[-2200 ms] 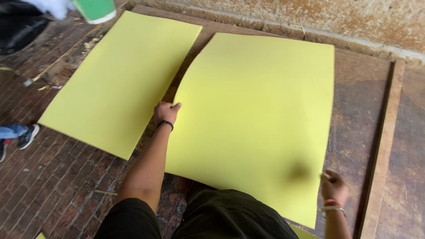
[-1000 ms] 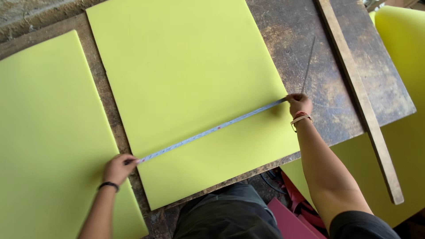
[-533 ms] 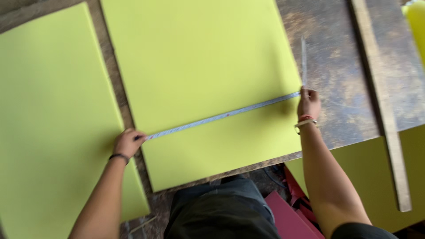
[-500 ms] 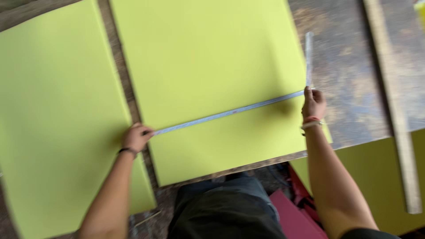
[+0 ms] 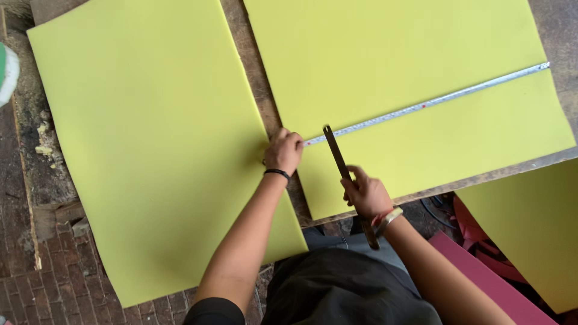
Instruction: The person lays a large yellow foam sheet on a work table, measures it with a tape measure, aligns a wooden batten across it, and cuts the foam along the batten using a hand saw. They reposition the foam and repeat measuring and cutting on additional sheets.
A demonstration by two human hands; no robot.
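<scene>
Right hand [image 5: 365,194] now off tape measure [image 5: 424,106], gripping metal strip [image 5: 338,157].

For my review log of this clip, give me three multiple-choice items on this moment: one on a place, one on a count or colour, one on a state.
1. Where does the left hand press?
A. On the near end of the measuring tape, at the left edge of the right foam sheet
B. On the brick floor
C. On the pink sheet

2. How many yellow-green sheets lie flat on top of the wooden table?
A. One
B. Two
C. Four

3. What is the state of the right hand?
A. Empty and open
B. Closed around a thin dark metal strip
C. Resting flat on the tape

Answers:
1 A: the fingers pin the tape end at the sheet's edge.
2 B: the left foam sheet and the right one lie side by side; a further yellow sheet sits lower, off the table.
3 B: the fingers wrap the strip, which angles over the sheet.
</scene>
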